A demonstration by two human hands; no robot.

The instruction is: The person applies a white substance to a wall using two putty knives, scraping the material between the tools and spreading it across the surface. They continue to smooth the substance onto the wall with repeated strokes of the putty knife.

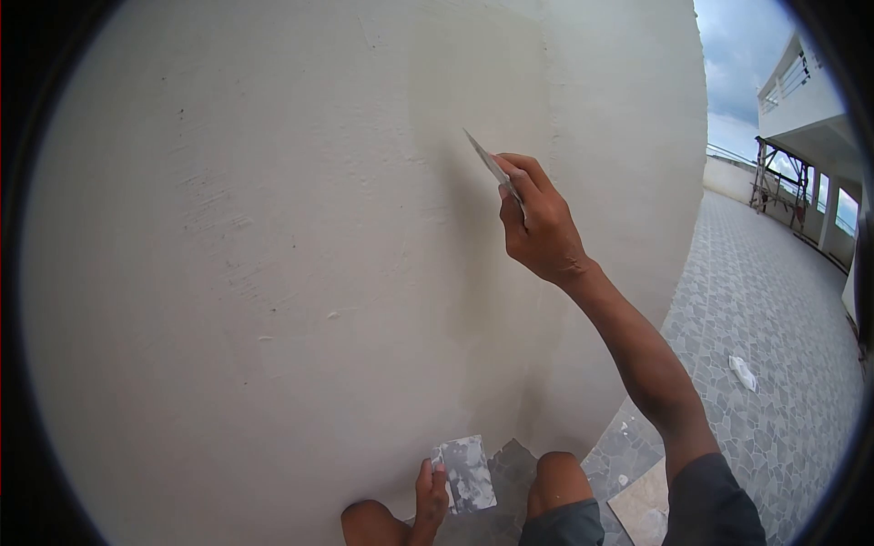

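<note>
Closest to the camera, at the bottom edge, the person's two bare knees show, bent toward a wall. Between them the left hand is curled around the lower corner of a small flat plate smeared with grey and white filler, thumb on its face, holding it upright just in front of the wall's foot. Higher and to the right, the right hand is raised on an outstretched arm. Its fingers are pinched shut on a thin flat blade, whose tip slants up and left and meets the wall. The wall is pale cream, rough in patches, and fills most of the view. Right of the knees a loose tile lies on the patterned grey floor. Farther along the floor lies a white scrap. Far off on the right stand a scaffold, a white building and cloudy sky.
</note>
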